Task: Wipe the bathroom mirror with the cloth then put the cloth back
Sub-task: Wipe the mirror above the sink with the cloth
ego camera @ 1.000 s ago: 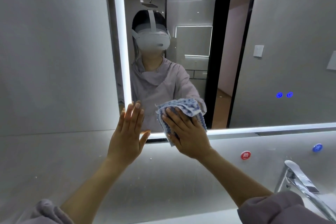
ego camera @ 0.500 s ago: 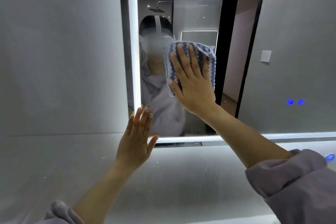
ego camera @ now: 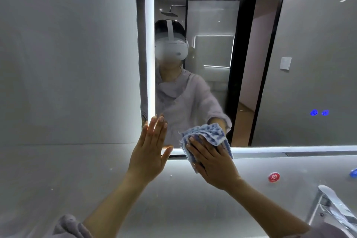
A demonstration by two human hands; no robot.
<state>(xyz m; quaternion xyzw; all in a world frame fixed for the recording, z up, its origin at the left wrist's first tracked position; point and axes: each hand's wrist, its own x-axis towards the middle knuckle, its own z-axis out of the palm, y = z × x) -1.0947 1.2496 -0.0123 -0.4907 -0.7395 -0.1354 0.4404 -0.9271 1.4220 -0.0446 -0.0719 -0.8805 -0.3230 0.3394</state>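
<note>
Pressing the crumpled blue-and-white checked cloth (ego camera: pixel 207 137) flat against the glass, right hand (ego camera: pixel 214 162) sat at the bottom edge of the large lit-edge bathroom mirror (ego camera: pixel 309 63), fingers spread over the cloth, palm down on it. Cloth overlapped the glowing lower strip and hung slightly below it. Left hand (ego camera: pixel 149 152) was open, fingers together, flat at the mirror's lower-left corner, apart from the right and holding nothing. Plenty of bare glass up and to the right. Chrome faucet (ego camera: pixel 336 208) was cut off at the right frame edge. Cloth's lower part was hidden under the palm. Grey sleeves (ego camera: pixel 67 226) were only partly in frame.
</note>
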